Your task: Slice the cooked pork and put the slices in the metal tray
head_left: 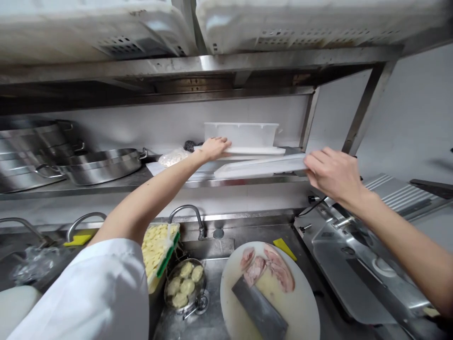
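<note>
On the metal shelf, my right hand (332, 172) grips the right end of a flat, pale plastic piece (262, 165) that looks like a lid or shallow tray. My left hand (214, 148) lies with fingers stretched across the left end of another flat white plastic piece (256, 150), just above and behind the first. Its thumb is hidden. A clear plastic box (240, 134) stands behind them against the wall. A plastic bag with pale contents (173, 157) and a dark scouring pad (191, 145) are left of my left hand.
Steel pans (102, 166) occupy the shelf's left. Below are a round cutting board (304, 302) with raw meat (279, 267) and a cleaver (260, 307), a strainer (184, 284) with pale rounds, a faucet (187, 208) and a slicer-like machine (354, 269). White crates (300, 28) sit overhead.
</note>
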Demonstrator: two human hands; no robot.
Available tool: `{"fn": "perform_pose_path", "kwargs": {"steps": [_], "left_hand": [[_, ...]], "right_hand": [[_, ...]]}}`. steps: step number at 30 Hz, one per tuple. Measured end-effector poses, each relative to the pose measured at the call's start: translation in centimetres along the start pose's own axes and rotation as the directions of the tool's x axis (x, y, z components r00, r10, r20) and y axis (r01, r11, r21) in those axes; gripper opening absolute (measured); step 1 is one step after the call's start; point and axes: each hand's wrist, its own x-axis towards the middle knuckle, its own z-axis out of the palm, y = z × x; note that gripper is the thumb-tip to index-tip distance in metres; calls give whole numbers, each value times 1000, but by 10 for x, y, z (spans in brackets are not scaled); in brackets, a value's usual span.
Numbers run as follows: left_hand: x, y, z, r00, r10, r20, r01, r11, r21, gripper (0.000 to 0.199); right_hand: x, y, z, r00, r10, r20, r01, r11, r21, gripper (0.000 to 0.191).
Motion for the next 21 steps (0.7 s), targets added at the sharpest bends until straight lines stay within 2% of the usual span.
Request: {"fn": "perform_pose_path", "kwargs": {"steps": [2, 4, 6, 9, 12, 15, 18, 21], "left_hand": [[-5, 1, 5, 1000, -12, -15, 12, 1000, 8, 39], [-9, 2, 11, 999, -22, -40, 22, 1000, 10, 42], [-13, 4, 16, 997, -42, -69, 43, 999, 1, 44], [-25, 10, 20, 993, -81, -84, 79, 996, -31, 53], [-44, 19, 24, 992, -26, -124, 18, 998, -62, 73], [-61, 26, 27, 985, 5, -171, -20, 996, -87, 87], [-65, 29, 27, 985, 12, -169, -27, 996, -84, 83], [-58, 33, 25, 979, 89, -182, -98, 995, -37, 73]], "right_hand": [[-16, -7, -14, 987, -62, -151, 48, 994, -96, 23], [-27, -10, -27, 952, -116, -283, 74, 985, -154, 25], [-38, -10, -41, 927, -139, -347, 86, 983, -165, 26], [-63, -11, -61, 931, -133, -341, 108, 990, -94, 28], [-101, -17, -75, 959, -107, -262, 129, 989, 71, 21], [-130, -31, -79, 971, -97, -217, 134, 978, 161, 13], [-137, -47, -76, 975, -69, -211, 103, 982, 156, 15], [-125, -58, -72, 972, -23, -234, 53, 991, 124, 21]]}}
